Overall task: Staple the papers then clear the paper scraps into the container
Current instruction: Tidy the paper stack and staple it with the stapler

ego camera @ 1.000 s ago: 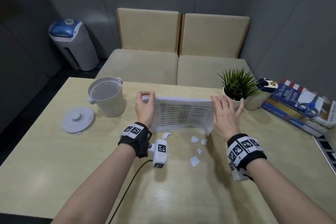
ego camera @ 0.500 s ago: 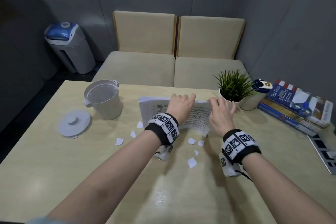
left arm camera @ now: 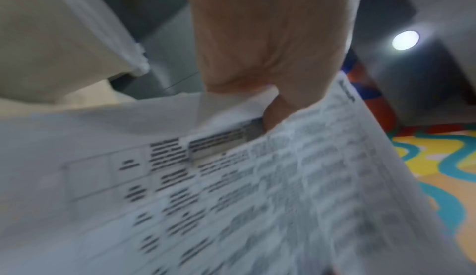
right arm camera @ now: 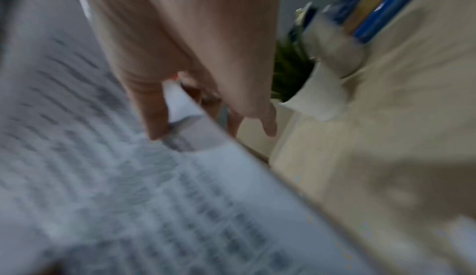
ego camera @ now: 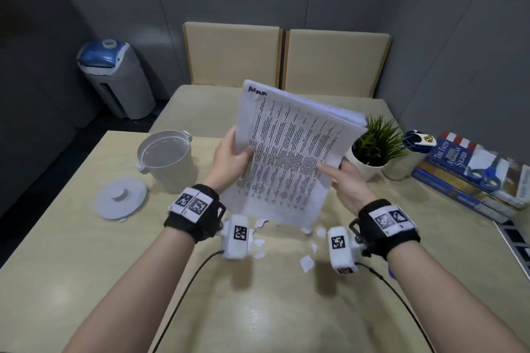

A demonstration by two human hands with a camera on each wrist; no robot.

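Observation:
A stack of printed papers (ego camera: 289, 152) is raised above the table, tilted toward me. My left hand (ego camera: 232, 157) grips its left edge, thumb on the front sheet; the left wrist view shows the thumb tucked between the papers (left arm camera: 231, 188). My right hand (ego camera: 341, 178) pinches the right edge, thumb on top and fingers behind, as the right wrist view shows on the papers (right arm camera: 128, 177). Several white paper scraps (ego camera: 306, 262) lie on the table below. The white container (ego camera: 166, 160) stands open at the left, its lid (ego camera: 122, 200) beside it. No stapler is clearly seen.
A potted plant (ego camera: 375, 146) stands just right of the papers. Stacked books (ego camera: 470, 175) with blue scissors (ego camera: 484, 178) on top lie at the right edge. Two beige chairs (ego camera: 286, 60) face the table's far side. A bin (ego camera: 114, 77) stands on the floor at left.
The papers were lying flat on the table under both hands; now both hands have lifted the stack up off the table and tilted it toward me.

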